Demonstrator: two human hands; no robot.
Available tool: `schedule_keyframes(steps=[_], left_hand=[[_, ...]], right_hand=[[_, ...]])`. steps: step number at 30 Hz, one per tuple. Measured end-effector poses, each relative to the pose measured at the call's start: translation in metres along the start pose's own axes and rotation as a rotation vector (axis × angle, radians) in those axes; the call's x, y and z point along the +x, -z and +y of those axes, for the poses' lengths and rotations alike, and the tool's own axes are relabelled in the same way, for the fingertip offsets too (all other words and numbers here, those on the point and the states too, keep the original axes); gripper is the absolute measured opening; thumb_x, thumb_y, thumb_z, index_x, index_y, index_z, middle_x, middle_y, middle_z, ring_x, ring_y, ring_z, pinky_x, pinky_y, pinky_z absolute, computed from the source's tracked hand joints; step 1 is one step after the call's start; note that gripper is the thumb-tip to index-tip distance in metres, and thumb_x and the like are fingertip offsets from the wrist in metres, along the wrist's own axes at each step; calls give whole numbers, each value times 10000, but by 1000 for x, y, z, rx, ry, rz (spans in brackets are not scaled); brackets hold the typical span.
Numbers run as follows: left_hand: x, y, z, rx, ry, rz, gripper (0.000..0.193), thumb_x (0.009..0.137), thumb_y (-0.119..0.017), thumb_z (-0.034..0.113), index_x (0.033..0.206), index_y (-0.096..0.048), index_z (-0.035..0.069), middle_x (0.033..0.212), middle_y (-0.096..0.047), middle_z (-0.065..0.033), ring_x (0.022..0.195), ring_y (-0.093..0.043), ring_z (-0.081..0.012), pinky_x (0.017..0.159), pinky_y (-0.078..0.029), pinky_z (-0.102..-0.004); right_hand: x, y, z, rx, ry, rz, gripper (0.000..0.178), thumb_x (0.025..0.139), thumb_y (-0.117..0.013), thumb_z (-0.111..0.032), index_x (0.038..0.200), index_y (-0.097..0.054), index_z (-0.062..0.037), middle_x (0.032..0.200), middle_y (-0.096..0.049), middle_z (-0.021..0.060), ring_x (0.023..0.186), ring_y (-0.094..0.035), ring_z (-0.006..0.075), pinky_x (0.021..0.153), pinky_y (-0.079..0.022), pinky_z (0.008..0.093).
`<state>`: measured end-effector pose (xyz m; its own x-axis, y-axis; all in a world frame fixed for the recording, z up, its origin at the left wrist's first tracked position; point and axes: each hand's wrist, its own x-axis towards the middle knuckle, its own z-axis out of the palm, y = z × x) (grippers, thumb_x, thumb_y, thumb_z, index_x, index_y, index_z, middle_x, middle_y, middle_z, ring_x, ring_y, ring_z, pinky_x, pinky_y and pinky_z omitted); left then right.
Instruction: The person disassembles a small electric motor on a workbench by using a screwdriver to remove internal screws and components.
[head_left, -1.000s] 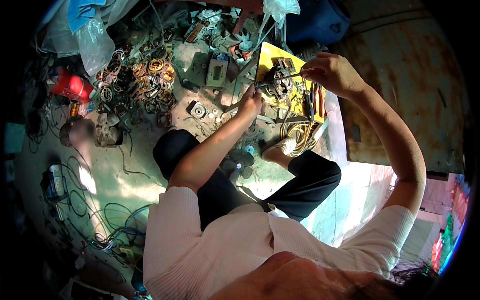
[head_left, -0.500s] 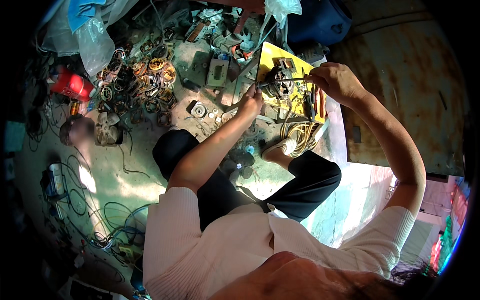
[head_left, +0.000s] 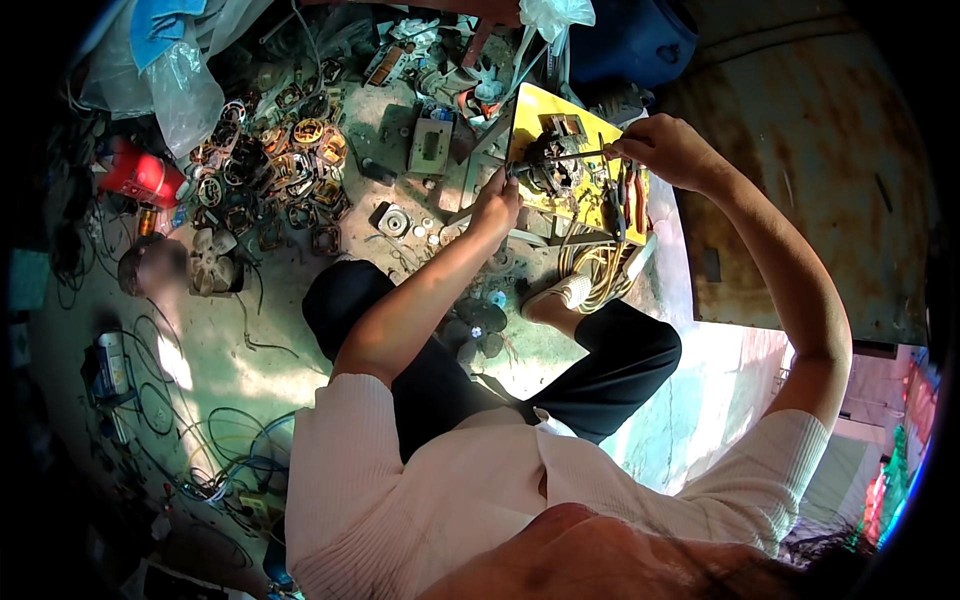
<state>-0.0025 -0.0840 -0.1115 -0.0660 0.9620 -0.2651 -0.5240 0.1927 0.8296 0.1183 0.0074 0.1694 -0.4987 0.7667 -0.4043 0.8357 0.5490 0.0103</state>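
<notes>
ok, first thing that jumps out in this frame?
The bright yellow panel at top centre, with a dark motor-like part on it. The left hand holds the panel's left edge; the right hand holds a thin tool against the part. To the left, a heap of copper-wound coils litters the floor.

The left hand (head_left: 497, 205) hides part of the small motor (head_left: 548, 165); its fingers' grip stays unclear.

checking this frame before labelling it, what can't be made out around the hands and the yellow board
- Head view: the tip of the thin tool in the right hand is lost against the dark motor part.
- What the left hand pinches at the yellow board edge: too small.
- Its fingertips hide behind that edge.
</notes>
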Motion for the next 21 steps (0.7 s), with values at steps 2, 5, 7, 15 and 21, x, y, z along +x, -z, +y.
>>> schedule_keyframes(steps=[2, 5, 7, 15, 21], left_hand=[[1, -1, -2, 71, -2, 13, 142, 1042, -403, 264, 1065, -484, 150, 705, -444, 47, 543, -343, -43, 485, -308, -211], [11, 2, -15, 202, -32, 73, 145, 1042, -402, 265, 1086, -488, 156, 701, -444, 47, 538, -342, -44, 482, -307, -213], [12, -1, -14, 223, -6, 100, 147, 1042, -401, 263, 1098, -489, 160, 698, -444, 47, 535, -342, -44, 479, -307, -215], [10, 3, -13, 65, -61, 48, 365, 1013, -463, 254, 1284, -510, 14, 676, -569, -40, 590, -519, -122, 536, -428, -311], [11, 4, -13, 204, -47, 89, 390, 1015, -452, 268, 1300, -500, 6, 711, -613, -72, 588, -541, -150, 530, -429, -317]], right_hand=[[-4, -12, 8, -153, 296, 278, 250, 894, -635, -333, 904, -707, -93, 778, -656, 50, 733, -643, 225, 673, -510, 335], [-7, -6, 6, -306, 633, 438, 217, 852, -679, -278, 967, -681, -94, 808, -620, 53, 773, -632, 247, 678, -523, 372], [-9, -4, 7, -321, 669, 430, 251, 849, -699, -289, 980, -688, -76, 836, -662, 52, 757, -648, 231, 669, -524, 361], [7, 3, 7, 387, -178, -196, 384, 907, -617, -396, 931, -716, -25, 809, -717, 66, 688, -657, 178, 615, -474, 298], [-7, -13, 14, -350, 572, 367, 192, 884, -605, -203, 992, -698, -74, 850, -668, 41, 795, -635, 247, 711, -521, 340]])
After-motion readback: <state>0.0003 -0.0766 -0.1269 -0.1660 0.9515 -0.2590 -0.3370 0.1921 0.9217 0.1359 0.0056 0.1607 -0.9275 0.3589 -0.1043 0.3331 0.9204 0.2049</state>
